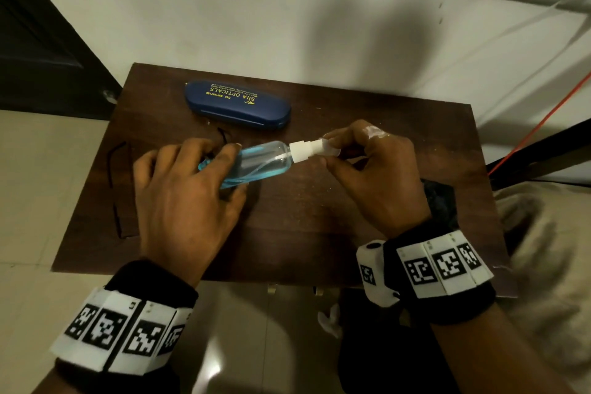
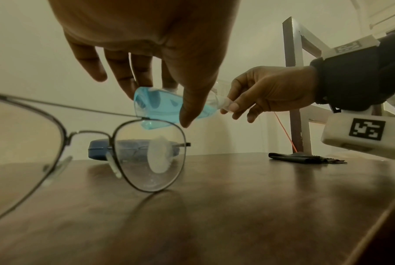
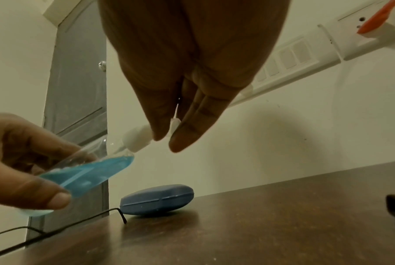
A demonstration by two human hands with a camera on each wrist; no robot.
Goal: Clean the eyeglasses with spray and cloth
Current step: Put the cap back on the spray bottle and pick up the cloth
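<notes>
We've got the spray bottle (image 1: pixel 256 160) sideways in our left hand (image 1: pixel 188 198) so our right hand (image 1: pixel 374 169) can pinch its clear cap (image 1: pixel 329 149). Eyeglasses (image 2: pixel 146 157) wait on the tabletop (image 1: pixel 319 233), cloth (image 2: pixel 305 158) nearby.

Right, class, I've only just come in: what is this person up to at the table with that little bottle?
The person is getting ready to clean glasses. The left hand holds a small spray bottle of blue liquid tilted above the wooden table, while the right hand pinches the clear cap at the nozzle end. The eyeglasses stand on the table below the left hand, untouched. A closed blue case lies further back, and a dark folded cloth waits off to the right.
</notes>
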